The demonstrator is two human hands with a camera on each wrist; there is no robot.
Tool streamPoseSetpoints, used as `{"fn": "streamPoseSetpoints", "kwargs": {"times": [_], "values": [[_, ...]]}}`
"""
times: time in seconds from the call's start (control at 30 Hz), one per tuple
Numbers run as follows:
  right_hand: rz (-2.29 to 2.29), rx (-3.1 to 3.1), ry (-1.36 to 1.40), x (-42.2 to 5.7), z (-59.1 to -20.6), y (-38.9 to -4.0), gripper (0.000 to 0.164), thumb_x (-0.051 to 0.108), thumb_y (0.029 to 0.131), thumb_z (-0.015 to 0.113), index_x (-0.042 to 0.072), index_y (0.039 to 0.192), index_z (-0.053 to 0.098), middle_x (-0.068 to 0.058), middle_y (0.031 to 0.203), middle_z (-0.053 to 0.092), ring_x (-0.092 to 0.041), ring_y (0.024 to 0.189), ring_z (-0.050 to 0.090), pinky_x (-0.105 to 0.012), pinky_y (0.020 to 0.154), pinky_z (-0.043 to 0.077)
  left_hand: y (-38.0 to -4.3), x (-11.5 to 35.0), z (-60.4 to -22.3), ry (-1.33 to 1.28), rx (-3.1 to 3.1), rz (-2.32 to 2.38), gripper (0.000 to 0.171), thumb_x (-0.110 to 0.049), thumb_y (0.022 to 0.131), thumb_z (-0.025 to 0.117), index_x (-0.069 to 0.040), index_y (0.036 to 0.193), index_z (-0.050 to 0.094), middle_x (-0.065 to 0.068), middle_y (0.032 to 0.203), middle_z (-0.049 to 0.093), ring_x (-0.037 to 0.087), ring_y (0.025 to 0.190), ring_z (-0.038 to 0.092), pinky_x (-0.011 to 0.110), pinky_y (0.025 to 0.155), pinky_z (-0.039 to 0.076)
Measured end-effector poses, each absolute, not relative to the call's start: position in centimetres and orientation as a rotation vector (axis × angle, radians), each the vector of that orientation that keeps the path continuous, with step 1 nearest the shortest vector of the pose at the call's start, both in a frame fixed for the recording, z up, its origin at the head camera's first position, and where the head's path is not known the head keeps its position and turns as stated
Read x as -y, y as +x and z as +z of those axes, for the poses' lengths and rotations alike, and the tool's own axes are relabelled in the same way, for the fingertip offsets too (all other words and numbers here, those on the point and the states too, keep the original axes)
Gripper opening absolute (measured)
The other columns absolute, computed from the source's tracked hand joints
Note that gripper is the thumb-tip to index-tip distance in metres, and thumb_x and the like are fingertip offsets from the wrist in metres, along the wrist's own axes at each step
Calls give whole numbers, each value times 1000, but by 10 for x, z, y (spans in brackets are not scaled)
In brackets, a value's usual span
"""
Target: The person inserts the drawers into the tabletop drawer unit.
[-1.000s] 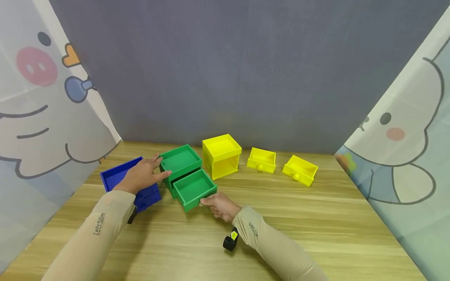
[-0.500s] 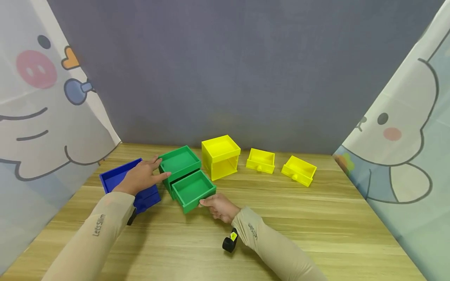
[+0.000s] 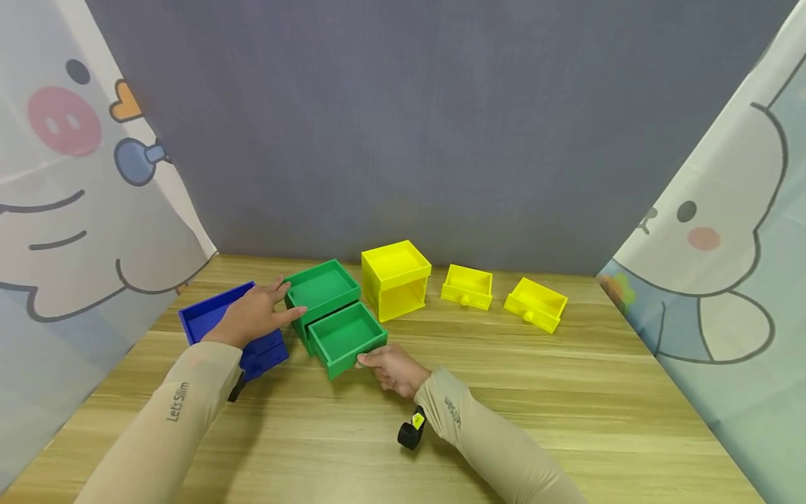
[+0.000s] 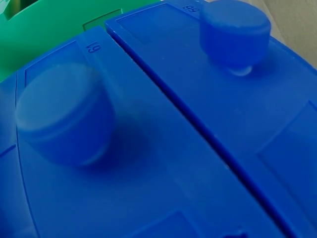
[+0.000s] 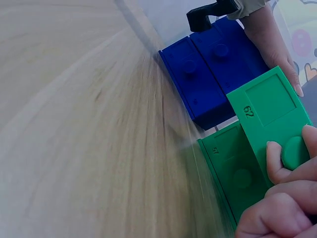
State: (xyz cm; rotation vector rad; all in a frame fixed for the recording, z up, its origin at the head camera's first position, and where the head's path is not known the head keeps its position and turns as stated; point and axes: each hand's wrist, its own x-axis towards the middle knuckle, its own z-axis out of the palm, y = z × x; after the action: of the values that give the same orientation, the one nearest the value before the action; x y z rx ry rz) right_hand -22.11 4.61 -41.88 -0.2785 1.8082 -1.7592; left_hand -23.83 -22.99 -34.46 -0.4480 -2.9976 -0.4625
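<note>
A small green cabinet (image 3: 322, 288) with a tray-like top stands left of centre in the head view. Its upper drawer (image 3: 348, 334), marked 62, is pulled well out toward me. My right hand (image 3: 397, 371) pinches that drawer's round knob (image 5: 295, 152) between curled fingers, as the right wrist view shows. Below it, the lower green drawer (image 5: 230, 161), marked 57, sits inside the cabinet. With its fingers spread and fairly straight, my left hand (image 3: 252, 316) rests at the cabinet's left top edge. Under that hand is a blue cabinet (image 3: 213, 306), whose two drawers are pushed in.
To the right of the green cabinet stands a yellow cabinet (image 3: 397, 262) with a hollow front. Two loose yellow drawers, one nearer (image 3: 468, 285) and one farther right (image 3: 541, 299), lie on the wooden table (image 3: 567, 420). A grey partition (image 3: 441, 126) rises behind.
</note>
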Motion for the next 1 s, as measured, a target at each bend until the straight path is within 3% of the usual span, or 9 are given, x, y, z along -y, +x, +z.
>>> {"fn": "streamPoseSetpoints", "kwargs": {"times": [1.0], "values": [[-1787,-1798,-241,-39,-416,-221,35,15,97,56,-18,106,59,7,49,29,-4,43,23,-18,44,24,-236,227,-343,-435,2995,-455,76,-47,94,56,11,140,39,32,146,31,54,127,34,65,97,35]]}}
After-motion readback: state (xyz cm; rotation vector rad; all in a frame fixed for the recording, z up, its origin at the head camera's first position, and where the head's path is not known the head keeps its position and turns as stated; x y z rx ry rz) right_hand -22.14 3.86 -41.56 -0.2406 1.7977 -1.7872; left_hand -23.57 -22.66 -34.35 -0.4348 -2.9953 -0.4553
